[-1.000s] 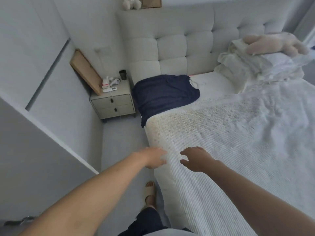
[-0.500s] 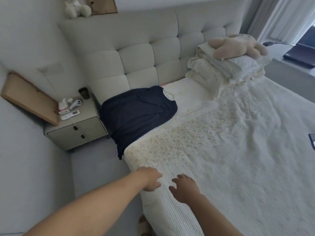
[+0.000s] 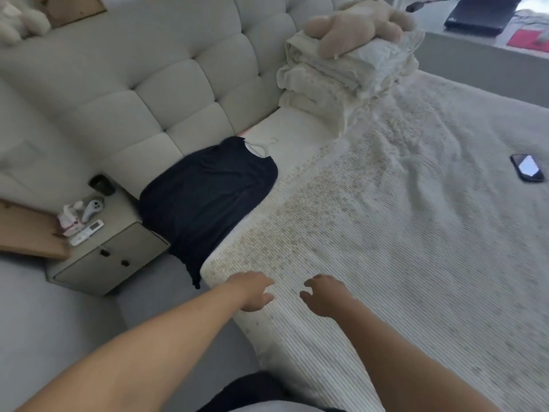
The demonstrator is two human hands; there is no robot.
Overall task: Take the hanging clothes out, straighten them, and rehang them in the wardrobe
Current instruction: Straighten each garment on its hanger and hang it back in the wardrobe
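Left hand [image 3: 252, 292] and right hand [image 3: 323, 295], both empty with fingers loosely curled, hover over the bed's [image 3: 401, 263] near edge, well apart from the navy garment [image 3: 205, 197] lying near the headboard, apparently on a white hanger [image 3: 261, 147].

Soft daylight is coming in from the upper right, washing out the bedspread [image 3: 416, 233] and blowing out the far corner. The phone screen [image 3: 528, 168] is catching a white glare. Shadows are lying faint and diffuse. Wide-angle distortion is bending the headboard [image 3: 166, 84] and stretching the edges, and everything is looking slightly soft.
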